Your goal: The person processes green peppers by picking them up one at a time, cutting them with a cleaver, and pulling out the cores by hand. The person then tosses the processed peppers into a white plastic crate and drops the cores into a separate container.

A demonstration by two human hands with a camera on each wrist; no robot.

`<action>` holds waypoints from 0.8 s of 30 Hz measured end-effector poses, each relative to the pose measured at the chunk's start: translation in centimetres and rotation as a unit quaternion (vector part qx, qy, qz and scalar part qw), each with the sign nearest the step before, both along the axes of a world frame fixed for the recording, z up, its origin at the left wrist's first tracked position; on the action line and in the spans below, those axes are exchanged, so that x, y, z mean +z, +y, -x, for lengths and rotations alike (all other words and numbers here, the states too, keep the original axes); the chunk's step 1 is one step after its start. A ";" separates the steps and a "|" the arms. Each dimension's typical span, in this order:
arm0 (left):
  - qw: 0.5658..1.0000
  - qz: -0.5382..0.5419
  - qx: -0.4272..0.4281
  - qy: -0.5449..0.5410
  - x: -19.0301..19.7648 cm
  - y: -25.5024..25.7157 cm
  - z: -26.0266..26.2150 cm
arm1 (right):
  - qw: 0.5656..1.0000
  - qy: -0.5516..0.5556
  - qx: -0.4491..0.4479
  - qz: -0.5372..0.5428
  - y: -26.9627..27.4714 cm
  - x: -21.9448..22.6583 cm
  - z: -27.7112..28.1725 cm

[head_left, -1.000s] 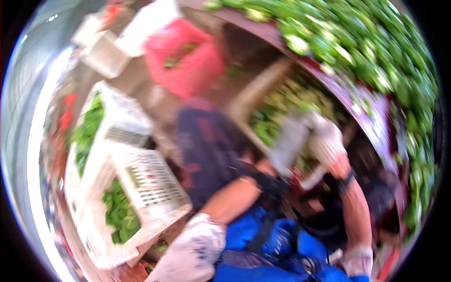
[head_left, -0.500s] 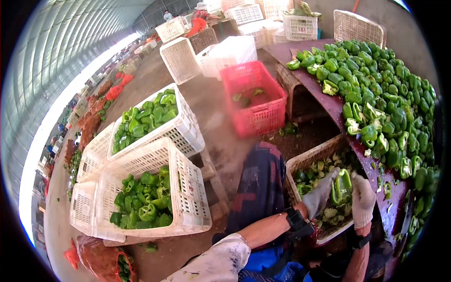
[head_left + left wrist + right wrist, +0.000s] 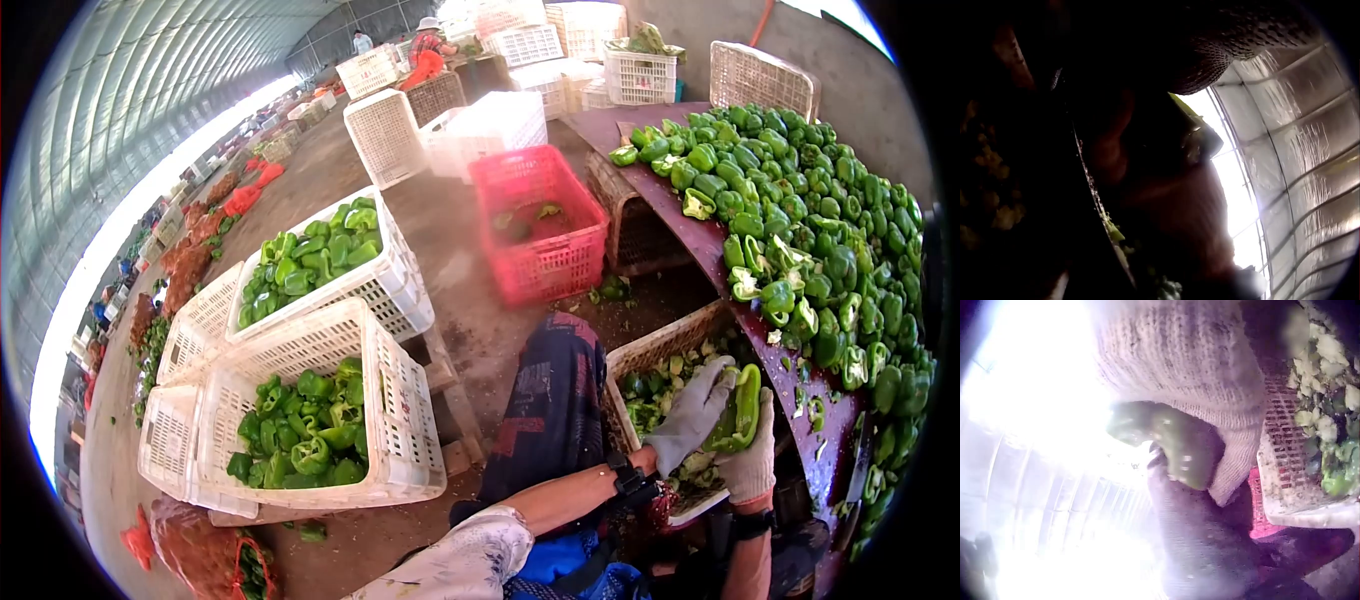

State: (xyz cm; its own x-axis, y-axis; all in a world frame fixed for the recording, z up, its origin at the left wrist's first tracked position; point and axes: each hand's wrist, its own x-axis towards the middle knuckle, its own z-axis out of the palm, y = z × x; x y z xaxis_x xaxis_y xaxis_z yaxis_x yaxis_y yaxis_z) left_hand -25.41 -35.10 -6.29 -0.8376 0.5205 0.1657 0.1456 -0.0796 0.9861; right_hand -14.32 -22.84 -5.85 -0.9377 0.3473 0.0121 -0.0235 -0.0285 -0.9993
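Note:
In the head view my two gloved hands hold one green bell pepper (image 3: 741, 405) between them, over a basket of pepper scraps (image 3: 655, 352). The grey-gloved left hand (image 3: 693, 410) wraps the pepper's left side. From below and to the right, the white-gloved right hand (image 3: 752, 462) cups it. The right wrist view shows the pepper (image 3: 1175, 447) squeezed between the white knit glove (image 3: 1210, 375) and the grey glove (image 3: 1200, 544). The left wrist view is mostly dark, with a glove's weave (image 3: 1229, 44) at the top.
A large heap of green peppers (image 3: 820, 220) covers the purple table (image 3: 690, 235) on the right. A red crate (image 3: 540, 225) stands ahead on the dirt floor. Two white crates (image 3: 320, 420) (image 3: 320, 260) filled with peppers sit to the left. Stacked crates and people stand far back.
The view swung from a blurred downward look to a steady one. The pepper, upright between my hands half a second ago, now sits slightly right and tilted, with my right hand lower beneath it.

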 end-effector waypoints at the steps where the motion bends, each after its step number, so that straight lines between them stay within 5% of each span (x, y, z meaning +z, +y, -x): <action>1: 0.997 0.028 0.017 0.063 0.2 -0.2 0.0 | 0.987 0.003 0.033 0.157 0.3 0.6 -0.1; 4: 0.996 0.047 -0.044 0.058 0.8 -0.7 -0.3 | 0.971 0.027 -0.041 0.232 -0.5 2.8 0.4; 5: 0.998 0.006 -0.062 -0.031 0.2 -0.4 0.1 | 0.984 0.028 -0.071 0.163 -0.8 4.8 0.6; 8: 0.951 -0.112 -0.095 -0.271 -1.1 0.3 1.4 | 0.960 0.092 -0.212 -0.159 -0.5 6.9 1.4; 10: 0.900 -0.180 -0.099 -0.385 0.0 0.0 2.5 | 0.880 0.181 -0.290 -0.330 -0.9 7.5 2.2; 12: 0.857 -0.264 -0.149 -0.416 -0.4 1.3 1.5 | 0.773 0.146 -0.124 -0.605 -1.5 4.1 2.5; 14: 0.834 -0.334 -0.143 -0.415 -0.8 2.1 0.8 | 0.859 0.116 -0.054 -0.496 -3.2 5.7 2.9; 15: 0.777 -0.390 -0.256 -0.422 0.4 0.7 0.8 | 0.856 0.131 -0.088 -0.493 -2.8 5.9 3.3; 18: 0.848 -0.255 -0.147 -0.441 0.5 -0.4 2.2 | 0.840 0.170 -0.212 -0.469 -1.1 8.5 3.1; 20: 0.885 -0.197 -0.114 -0.405 1.9 0.3 2.4 | 0.857 0.157 -0.218 -0.440 -1.3 6.5 3.2; 22: 0.899 -0.138 -0.139 -0.392 5.8 0.1 -0.1 | 0.918 0.094 -0.055 -0.381 -2.8 4.5 2.7; 23: 0.906 -0.104 -0.149 -0.383 6.7 -0.3 -0.7 | 0.937 0.117 -0.105 -0.312 -2.8 4.5 3.2; 24: 0.908 -0.139 -0.182 -0.351 5.6 -0.1 0.2 | 0.991 0.017 -0.086 -0.105 -1.8 5.3 2.6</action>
